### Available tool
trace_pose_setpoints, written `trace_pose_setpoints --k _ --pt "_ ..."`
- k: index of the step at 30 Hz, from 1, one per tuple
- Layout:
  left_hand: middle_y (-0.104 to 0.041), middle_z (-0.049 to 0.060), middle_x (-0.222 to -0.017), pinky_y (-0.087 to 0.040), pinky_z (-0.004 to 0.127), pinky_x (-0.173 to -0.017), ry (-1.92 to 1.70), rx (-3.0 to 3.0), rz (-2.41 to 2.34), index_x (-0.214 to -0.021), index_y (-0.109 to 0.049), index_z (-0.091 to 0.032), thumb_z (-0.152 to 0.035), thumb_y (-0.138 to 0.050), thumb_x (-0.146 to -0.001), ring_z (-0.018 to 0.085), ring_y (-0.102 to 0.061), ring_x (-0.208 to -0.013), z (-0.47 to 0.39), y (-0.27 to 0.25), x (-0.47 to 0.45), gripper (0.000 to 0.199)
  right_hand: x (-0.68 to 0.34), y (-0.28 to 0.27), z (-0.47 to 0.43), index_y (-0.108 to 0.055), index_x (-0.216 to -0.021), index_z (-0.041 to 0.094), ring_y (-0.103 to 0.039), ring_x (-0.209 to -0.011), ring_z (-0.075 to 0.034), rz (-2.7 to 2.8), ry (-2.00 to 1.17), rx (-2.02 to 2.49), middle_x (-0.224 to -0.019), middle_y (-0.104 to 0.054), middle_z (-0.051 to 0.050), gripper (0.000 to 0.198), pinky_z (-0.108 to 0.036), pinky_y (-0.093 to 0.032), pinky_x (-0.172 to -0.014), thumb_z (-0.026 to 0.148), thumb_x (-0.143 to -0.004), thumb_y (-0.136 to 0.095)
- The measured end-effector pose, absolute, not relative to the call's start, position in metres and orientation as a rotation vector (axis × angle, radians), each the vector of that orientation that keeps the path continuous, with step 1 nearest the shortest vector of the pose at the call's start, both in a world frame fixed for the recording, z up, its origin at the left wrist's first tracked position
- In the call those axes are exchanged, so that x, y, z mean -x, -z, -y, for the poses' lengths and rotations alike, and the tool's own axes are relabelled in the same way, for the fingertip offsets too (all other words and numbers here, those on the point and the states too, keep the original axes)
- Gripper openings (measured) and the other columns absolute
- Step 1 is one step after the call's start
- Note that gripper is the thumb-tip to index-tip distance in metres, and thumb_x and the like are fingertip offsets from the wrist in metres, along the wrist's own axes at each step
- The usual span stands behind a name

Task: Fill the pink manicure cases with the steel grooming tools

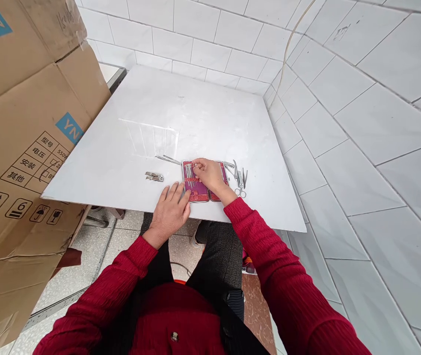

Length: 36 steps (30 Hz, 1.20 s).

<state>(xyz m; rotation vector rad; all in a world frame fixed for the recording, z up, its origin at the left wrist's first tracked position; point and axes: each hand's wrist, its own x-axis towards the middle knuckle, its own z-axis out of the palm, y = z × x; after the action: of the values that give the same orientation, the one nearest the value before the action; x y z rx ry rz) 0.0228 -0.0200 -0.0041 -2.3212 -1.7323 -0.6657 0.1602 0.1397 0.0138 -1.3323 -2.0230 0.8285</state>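
Observation:
A manicure case (pixel 200 193) lies unfolded near the table's front edge, purple inside with red trim. Slim metal manicure tools (pixel 189 173) sit in a row in its left half. My right hand (pixel 209 173) is over the case, thumb and fingertips pinched together at the tools; what they grip is hidden. Fingers stretched out, my left hand (pixel 171 207) rests on the table against the case's lower left edge. Left of the case are nail clippers (pixel 154 176) and tweezers (pixel 168 159). To its right lie small scissors (pixel 240 191) and nippers (pixel 235 170), partly overlapping other metal tools.
The white table (pixel 210 113) meets a tiled wall (pixel 343 123) on the right and at the back. Large cardboard boxes (pixel 21 123) stand close on the left. A thin cable (pixel 288 44) hangs in the back right corner.

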Motion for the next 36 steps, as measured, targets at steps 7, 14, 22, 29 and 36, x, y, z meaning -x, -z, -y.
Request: trace_pose_setpoints --k 7,14,22,29,36 --pt "-0.056 0.019 -0.15 -0.039 0.055 -0.118 0.671 2.323 1.741 -0.133 -0.065 -0.012 -0.024 -0.05 -0.099 0.035 -0.052 -0.141 0.02 0.006 -0.023 0.039 -0.158 -0.02 -0.13 -0.076 -0.101 0.016 -0.066 -0.08 -0.017 2.115 -0.639 1.362 -0.088 -0.074 -0.003 0.026 -0.028 -0.049 -0.079 0.015 -0.084 -0.055" --pt "-0.055 0.02 -0.151 -0.039 0.055 -0.119 0.695 2.331 1.751 -0.133 -0.065 -0.013 -0.023 -0.051 -0.098 0.034 -0.051 -0.142 0.02 0.006 -0.023 0.039 -0.157 -0.017 -0.13 -0.074 -0.097 0.017 -0.065 -0.081 -0.018 2.171 -0.588 1.344 -0.09 -0.073 -0.003 0.024 -0.029 -0.048 -0.079 0.013 -0.083 -0.055" --pt "-0.057 0.02 -0.149 -0.039 0.054 -0.118 0.685 2.312 1.71 -0.132 -0.065 -0.012 -0.024 -0.051 -0.098 0.035 -0.052 -0.14 0.019 0.009 -0.022 0.039 -0.156 -0.013 -0.134 -0.074 -0.089 0.018 -0.061 -0.074 -0.017 2.103 -0.626 1.275 -0.082 -0.07 -0.001 0.022 -0.029 -0.046 -0.073 0.012 -0.082 -0.055" --pt "-0.058 0.02 -0.148 -0.04 0.054 -0.117 0.691 2.298 1.693 -0.131 -0.066 -0.011 -0.025 -0.051 -0.099 0.036 -0.053 -0.139 0.019 0.011 -0.022 0.038 -0.145 -0.019 -0.135 -0.073 -0.091 0.018 -0.062 -0.077 -0.017 2.184 -0.603 1.266 -0.087 -0.071 -0.001 0.018 -0.028 -0.045 -0.074 0.013 -0.085 -0.057" --pt "-0.058 0.022 -0.147 -0.041 0.054 -0.116 0.69 2.303 1.694 -0.131 -0.066 -0.01 -0.024 -0.052 -0.098 0.036 -0.053 -0.139 0.019 0.011 -0.022 0.038 -0.126 -0.037 -0.131 -0.071 -0.115 0.019 -0.062 -0.1 -0.022 2.427 -0.415 1.257 -0.109 -0.068 -0.007 0.025 -0.032 -0.047 -0.082 0.028 -0.095 -0.062"
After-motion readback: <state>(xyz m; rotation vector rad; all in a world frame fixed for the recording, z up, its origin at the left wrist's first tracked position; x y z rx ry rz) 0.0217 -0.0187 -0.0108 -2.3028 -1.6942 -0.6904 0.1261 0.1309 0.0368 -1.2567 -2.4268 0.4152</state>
